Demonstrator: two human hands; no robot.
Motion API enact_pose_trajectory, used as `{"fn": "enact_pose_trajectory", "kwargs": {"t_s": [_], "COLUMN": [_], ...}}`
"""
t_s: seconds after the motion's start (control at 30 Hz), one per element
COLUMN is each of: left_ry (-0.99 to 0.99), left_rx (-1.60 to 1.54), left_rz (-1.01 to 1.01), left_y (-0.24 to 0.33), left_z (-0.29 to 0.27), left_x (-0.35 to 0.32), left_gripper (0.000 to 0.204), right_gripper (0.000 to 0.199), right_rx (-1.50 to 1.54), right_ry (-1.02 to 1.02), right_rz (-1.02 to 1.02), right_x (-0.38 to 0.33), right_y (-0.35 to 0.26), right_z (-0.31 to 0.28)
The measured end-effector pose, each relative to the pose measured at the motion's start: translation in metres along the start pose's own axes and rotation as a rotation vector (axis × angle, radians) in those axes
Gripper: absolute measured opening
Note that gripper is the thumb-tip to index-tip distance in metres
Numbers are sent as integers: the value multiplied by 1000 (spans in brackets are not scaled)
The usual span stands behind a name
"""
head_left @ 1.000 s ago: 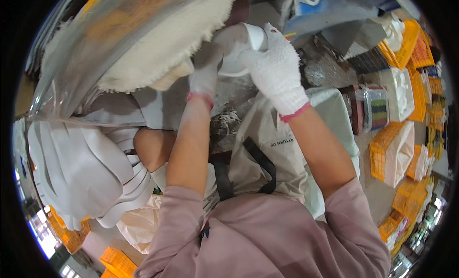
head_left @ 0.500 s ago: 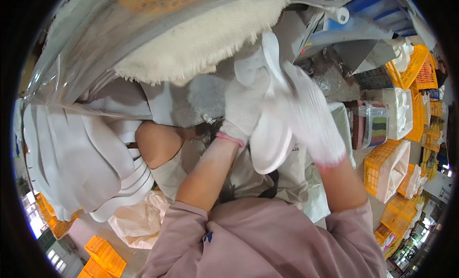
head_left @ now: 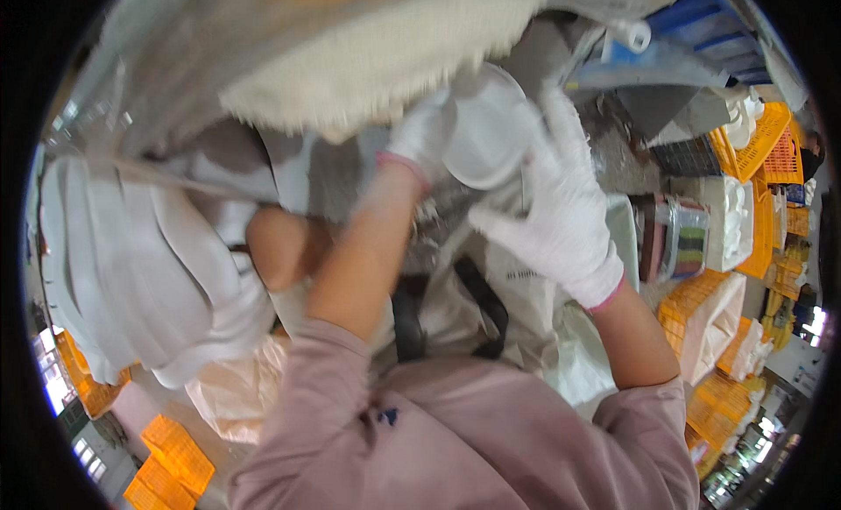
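A white shoe sole [head_left: 487, 133] is held up in front of me, its far end close to the frayed cream cloth. My left hand [head_left: 427, 131], in a white glove with a pink cuff, grips the sole at its left side; its fingers are partly smeared by motion. At the sole's right side, my gloved right hand [head_left: 561, 225] is open, its thumb spread toward the left and its fingers stretched upward. Whether its fingertips touch the sole I cannot tell. At the left stands a large stack of similar white soles [head_left: 144, 273].
Frayed cream cloth [head_left: 377, 67] pads the machine edge ahead. Below my hands hangs a pale sack with black straps [head_left: 480, 300]. Orange crates [head_left: 714, 405] and a strapped bundle [head_left: 679, 238] stand at the right. More orange crates [head_left: 171, 462] sit at lower left.
The sole has moved up toward the cloth and tilted, now appearing shorter and rounder. My left hand has shifted up and left. My right hand has opened, its thumb spread away.
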State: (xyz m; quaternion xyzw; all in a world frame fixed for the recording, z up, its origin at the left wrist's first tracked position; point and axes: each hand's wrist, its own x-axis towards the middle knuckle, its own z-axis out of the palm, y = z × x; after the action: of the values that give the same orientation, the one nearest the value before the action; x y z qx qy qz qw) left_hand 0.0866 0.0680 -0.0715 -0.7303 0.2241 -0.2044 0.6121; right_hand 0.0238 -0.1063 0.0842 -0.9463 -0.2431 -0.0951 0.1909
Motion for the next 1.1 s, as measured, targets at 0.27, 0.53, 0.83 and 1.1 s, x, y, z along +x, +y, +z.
{"fn": "enact_pose_trajectory", "kwargs": {"t_s": [0.27,0.53,0.83,1.1], "left_ry": [-13,-201,-274,-40], "left_rx": [1831,2147,2638,1947], "left_rz": [470,659,1211,532], "left_y": [7,-12,15,4], "left_z": [-69,2,10,4], "left_x": [-99,-79,-61,-80], "left_gripper": [66,50,23,27], "right_gripper": [46,46,29,45], "right_rx": [-84,-29,169,473], "right_ry": [-230,-39,-7,-590], "right_rz": [-338,-130,113,299], "right_x": [-96,-25,6,20], "right_y": [-22,-76,-93,-90], "right_z": [26,60,63,29]}}
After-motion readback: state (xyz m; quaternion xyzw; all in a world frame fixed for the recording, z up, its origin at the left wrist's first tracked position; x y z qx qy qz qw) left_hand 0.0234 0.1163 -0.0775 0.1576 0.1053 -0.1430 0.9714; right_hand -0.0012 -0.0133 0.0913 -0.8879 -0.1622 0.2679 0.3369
